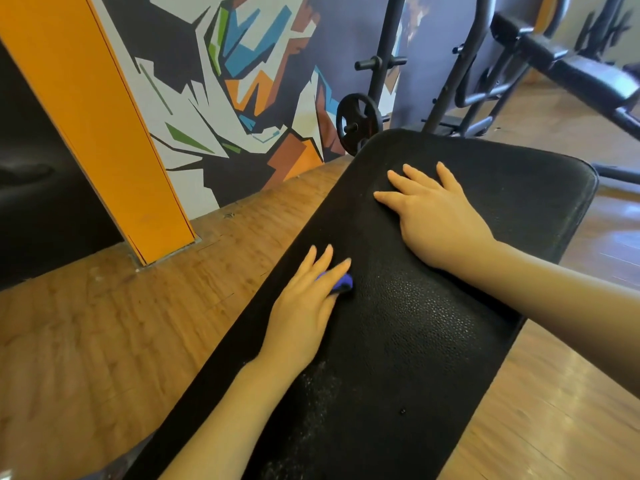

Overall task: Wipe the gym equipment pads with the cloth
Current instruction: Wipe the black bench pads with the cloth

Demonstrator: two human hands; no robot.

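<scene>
Left hand (304, 299) presses a blue cloth (341, 284) flat-fingered onto the pad (415, 341); right hand (436, 216) rests open.

Before us, a long black bench pad (408, 341) runs diagonally from the lower left toward the upper right, its rounded far end near a weight plate rack. We see a pebbled vinyl surface that shines where light falls across its middle, and a pale, dusty smear along its near left portion. A small blue cloth (341, 283), bunched tight, lies on the pad's left half, mostly covered by our left hand (304, 306), whose straight fingers press it flat against the vinyl; only a rounded fold shows beside the fingers. Our right hand (436, 216) rests palm down, fingers spread, farther up the pad.
</scene>
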